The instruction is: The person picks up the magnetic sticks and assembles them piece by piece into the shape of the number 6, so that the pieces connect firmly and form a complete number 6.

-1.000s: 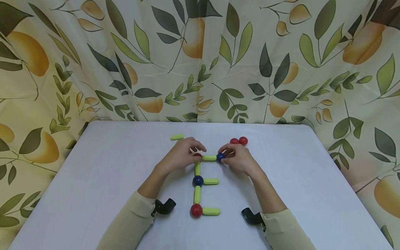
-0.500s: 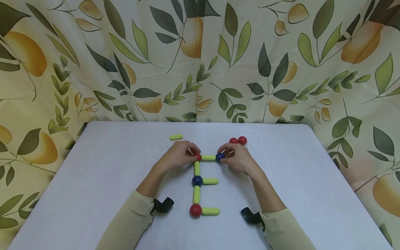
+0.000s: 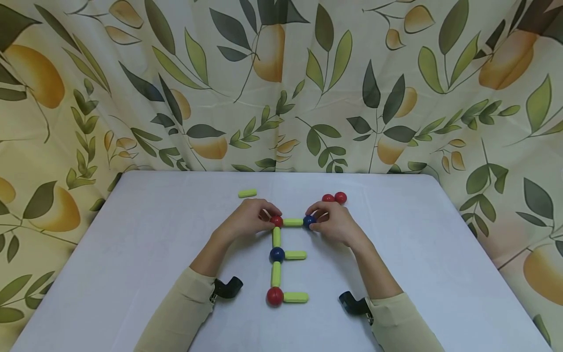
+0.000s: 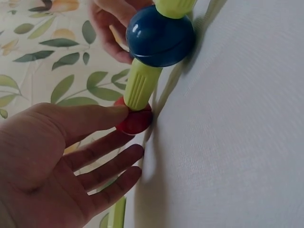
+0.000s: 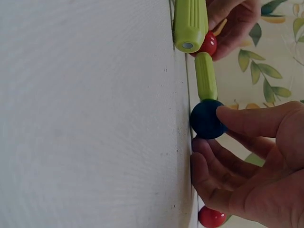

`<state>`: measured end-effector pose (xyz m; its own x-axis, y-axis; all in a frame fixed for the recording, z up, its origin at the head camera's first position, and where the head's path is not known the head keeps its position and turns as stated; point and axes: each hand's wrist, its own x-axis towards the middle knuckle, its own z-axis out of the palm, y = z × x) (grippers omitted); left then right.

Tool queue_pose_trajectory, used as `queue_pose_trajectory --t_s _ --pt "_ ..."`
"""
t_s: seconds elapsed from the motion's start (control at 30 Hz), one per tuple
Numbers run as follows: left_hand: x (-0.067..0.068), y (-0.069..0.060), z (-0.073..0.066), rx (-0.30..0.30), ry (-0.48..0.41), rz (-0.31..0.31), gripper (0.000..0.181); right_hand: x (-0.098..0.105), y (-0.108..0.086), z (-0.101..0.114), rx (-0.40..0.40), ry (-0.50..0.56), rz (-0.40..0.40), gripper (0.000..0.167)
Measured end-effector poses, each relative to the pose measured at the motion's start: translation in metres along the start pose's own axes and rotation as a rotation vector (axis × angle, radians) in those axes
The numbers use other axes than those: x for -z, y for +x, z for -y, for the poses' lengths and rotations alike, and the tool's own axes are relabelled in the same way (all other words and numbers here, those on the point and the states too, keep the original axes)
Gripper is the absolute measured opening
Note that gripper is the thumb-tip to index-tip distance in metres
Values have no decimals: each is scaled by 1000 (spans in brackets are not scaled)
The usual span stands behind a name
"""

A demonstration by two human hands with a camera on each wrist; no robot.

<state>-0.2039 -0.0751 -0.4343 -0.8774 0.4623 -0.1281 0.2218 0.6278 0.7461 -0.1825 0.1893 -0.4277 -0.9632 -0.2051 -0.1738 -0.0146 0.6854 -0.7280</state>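
Note:
A flat frame of yellow-green rods and balls lies on the table. Its far left corner is a red ball, pinched between thumb and fingers of my left hand. A rod runs from it to a blue ball, which my right hand pinches. Down the left side come a rod, a middle blue ball, another rod and a near red ball. Rods point right from the middle blue ball and the near red ball, their right ends free; a metal tip shows in the right wrist view.
A loose yellow-green rod lies beyond my left hand. Two loose red balls sit together just behind my right hand. The white table ends at a patterned curtain. A black wrist camera juts from each sleeve.
My left hand's fingers have drawn back slightly over the far red ball, so more of it shows. My right hand stays on the blue ball; the whole view shifts a little.

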Motion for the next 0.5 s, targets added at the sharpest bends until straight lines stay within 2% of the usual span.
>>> queue_pose_trajectory --t_s 0.5 --pt "1 0 3 -6 -11 -1 30 4 -1 -1 18 0 23 31"
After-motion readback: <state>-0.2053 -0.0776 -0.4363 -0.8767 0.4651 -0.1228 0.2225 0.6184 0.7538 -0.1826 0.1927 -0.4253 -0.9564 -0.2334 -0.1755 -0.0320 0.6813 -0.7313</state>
